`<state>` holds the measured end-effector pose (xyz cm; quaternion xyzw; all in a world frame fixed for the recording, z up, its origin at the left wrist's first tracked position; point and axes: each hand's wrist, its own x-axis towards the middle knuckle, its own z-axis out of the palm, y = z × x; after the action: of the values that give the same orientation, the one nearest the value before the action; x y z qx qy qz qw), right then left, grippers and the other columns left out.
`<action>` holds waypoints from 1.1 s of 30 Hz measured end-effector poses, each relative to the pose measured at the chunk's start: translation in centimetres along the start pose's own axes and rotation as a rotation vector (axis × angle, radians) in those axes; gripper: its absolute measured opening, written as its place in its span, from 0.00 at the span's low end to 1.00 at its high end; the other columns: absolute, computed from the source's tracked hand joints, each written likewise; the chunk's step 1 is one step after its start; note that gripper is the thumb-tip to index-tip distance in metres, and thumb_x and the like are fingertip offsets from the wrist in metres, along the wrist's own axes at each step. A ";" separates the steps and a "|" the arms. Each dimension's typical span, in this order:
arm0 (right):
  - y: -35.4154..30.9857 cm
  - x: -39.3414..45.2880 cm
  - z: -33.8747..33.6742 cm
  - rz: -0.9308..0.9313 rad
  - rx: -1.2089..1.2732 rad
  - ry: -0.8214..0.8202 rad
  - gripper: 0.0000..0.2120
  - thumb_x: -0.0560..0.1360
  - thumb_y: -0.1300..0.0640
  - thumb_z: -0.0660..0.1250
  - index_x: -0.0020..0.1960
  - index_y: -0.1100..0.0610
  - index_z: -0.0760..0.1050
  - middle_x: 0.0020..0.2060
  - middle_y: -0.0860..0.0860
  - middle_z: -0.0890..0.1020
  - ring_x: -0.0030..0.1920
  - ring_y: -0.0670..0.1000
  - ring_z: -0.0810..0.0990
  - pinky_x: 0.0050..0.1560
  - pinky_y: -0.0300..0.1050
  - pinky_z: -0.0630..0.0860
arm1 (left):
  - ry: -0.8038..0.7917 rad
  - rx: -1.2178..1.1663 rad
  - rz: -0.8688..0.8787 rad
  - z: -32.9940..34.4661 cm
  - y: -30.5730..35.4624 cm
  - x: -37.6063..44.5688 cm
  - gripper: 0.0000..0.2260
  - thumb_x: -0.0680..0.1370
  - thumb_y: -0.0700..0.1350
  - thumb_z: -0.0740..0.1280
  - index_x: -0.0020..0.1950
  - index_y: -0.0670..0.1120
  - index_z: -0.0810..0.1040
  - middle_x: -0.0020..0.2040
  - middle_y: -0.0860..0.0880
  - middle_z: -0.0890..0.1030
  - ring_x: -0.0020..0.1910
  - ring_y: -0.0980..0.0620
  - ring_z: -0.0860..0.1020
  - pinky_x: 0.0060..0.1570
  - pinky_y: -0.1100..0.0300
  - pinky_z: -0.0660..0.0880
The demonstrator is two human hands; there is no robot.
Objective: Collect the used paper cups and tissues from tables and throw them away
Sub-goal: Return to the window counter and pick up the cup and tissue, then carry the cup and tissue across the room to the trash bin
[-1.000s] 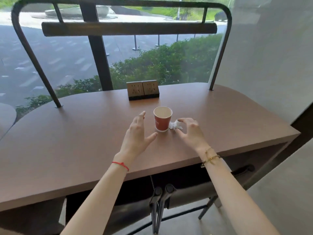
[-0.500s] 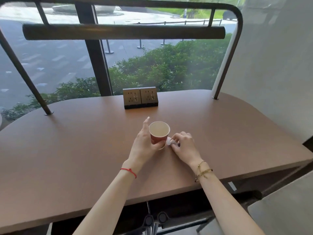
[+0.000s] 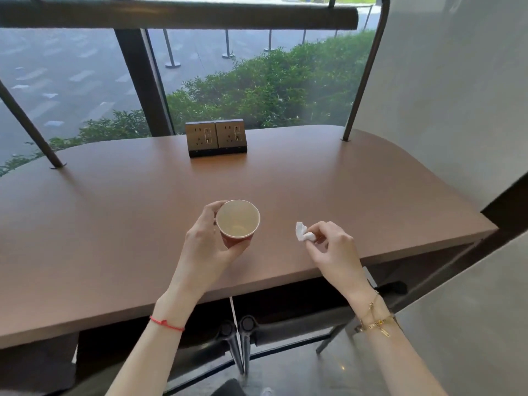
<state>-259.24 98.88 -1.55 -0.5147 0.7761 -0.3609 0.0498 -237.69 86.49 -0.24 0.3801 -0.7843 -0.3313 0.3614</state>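
Observation:
A red paper cup (image 3: 237, 222) with a pale inside is held upright above the brown table (image 3: 114, 218), my left hand (image 3: 208, 247) wrapped around its side. A little liquid or stain shows at its bottom. To its right, my right hand (image 3: 333, 247) pinches a small crumpled white tissue (image 3: 303, 232) between thumb and fingers, lifted just off the tabletop. The two hands are apart, about a hand's width between cup and tissue.
A double power socket block (image 3: 216, 137) stands at the table's back middle, before a window. Slanted metal posts (image 3: 34, 132) rise from the table's back corners. A grey wall (image 3: 457, 95) closes the right side. Dark chair backs (image 3: 237, 332) sit under the front edge.
My left hand closed on the cup and lifted it. My right hand picked up the tissue and moved right, away from the cup.

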 end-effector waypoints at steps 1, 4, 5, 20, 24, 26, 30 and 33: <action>0.2 -1.2 -0.6 0.013 -0.009 0.014 0.03 0.74 0.57 0.67 0.42 0.51 0.75 0.38 0.45 0.76 0.41 0.44 0.74 0.39 0.31 0.68 | -0.015 -0.006 -0.002 0.0 0.2 -0.8 0.31 0.65 0.53 0.79 0.63 0.58 0.69 0.56 0.64 0.76 0.55 0.65 0.74 0.53 0.70 0.70; 0.6 -5.0 -2.2 0.077 -0.047 0.055 0.03 0.75 0.56 0.66 0.43 0.50 0.74 0.39 0.43 0.75 0.42 0.44 0.74 0.40 0.32 0.71 | -0.089 -0.036 0.034 0.1 1.0 -3.0 0.31 0.65 0.52 0.79 0.64 0.60 0.68 0.56 0.65 0.75 0.55 0.65 0.75 0.51 0.71 0.70; 0.7 -6.4 -2.5 0.099 -0.066 0.081 0.03 0.76 0.55 0.66 0.43 0.49 0.73 0.39 0.43 0.75 0.42 0.44 0.74 0.40 0.34 0.71 | -0.122 -0.044 0.053 0.3 1.3 -3.6 0.32 0.65 0.52 0.79 0.64 0.60 0.67 0.56 0.65 0.75 0.55 0.65 0.74 0.51 0.72 0.70; -9.5 -34.1 -1.3 0.675 -0.218 0.479 0.04 0.73 0.58 0.69 0.43 0.53 0.75 0.40 0.45 0.76 0.41 0.45 0.75 0.41 0.39 0.72 | -0.701 -0.177 0.354 0.2 2.3 -15.1 0.32 0.65 0.50 0.79 0.62 0.59 0.65 0.54 0.72 0.70 0.51 0.71 0.74 0.41 0.79 0.69; -13.7 -41.9 0.0 0.864 -0.238 0.641 0.05 0.72 0.61 0.70 0.42 0.54 0.75 0.39 0.45 0.75 0.41 0.45 0.75 0.43 0.36 0.71 | -0.901 -0.205 0.484 0.2 3.5 -19.2 0.31 0.66 0.49 0.79 0.62 0.57 0.66 0.53 0.70 0.71 0.51 0.67 0.75 0.42 0.78 0.70; -15.9 -45.6 0.6 0.952 -0.251 0.713 0.05 0.72 0.61 0.70 0.42 0.53 0.75 0.39 0.45 0.75 0.42 0.45 0.75 0.43 0.38 0.71 | -0.988 -0.230 0.553 0.2 4.6 -21.4 0.30 0.66 0.48 0.79 0.61 0.57 0.66 0.53 0.69 0.72 0.51 0.65 0.75 0.43 0.78 0.70; -20.3 -52.0 1.8 1.109 -0.300 0.809 0.05 0.73 0.60 0.69 0.42 0.52 0.74 0.38 0.44 0.75 0.42 0.46 0.74 0.44 0.38 0.70 | -1.163 -0.265 0.689 0.5 6.9 -26.5 0.32 0.66 0.49 0.79 0.64 0.52 0.66 0.57 0.60 0.73 0.52 0.59 0.74 0.44 0.74 0.69; -23.5 -56.7 2.6 1.205 -0.326 0.925 0.05 0.72 0.61 0.70 0.43 0.53 0.75 0.38 0.44 0.76 0.42 0.45 0.74 0.44 0.36 0.70 | -1.282 -0.307 0.790 0.5 8.7 -31.5 0.32 0.66 0.49 0.79 0.65 0.51 0.66 0.59 0.58 0.73 0.54 0.58 0.74 0.46 0.73 0.70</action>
<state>-213.73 139.98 -5.75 0.1983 0.9073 -0.3308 -0.1678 -227.03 117.18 -3.46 -0.2492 -0.8633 -0.4383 -0.0238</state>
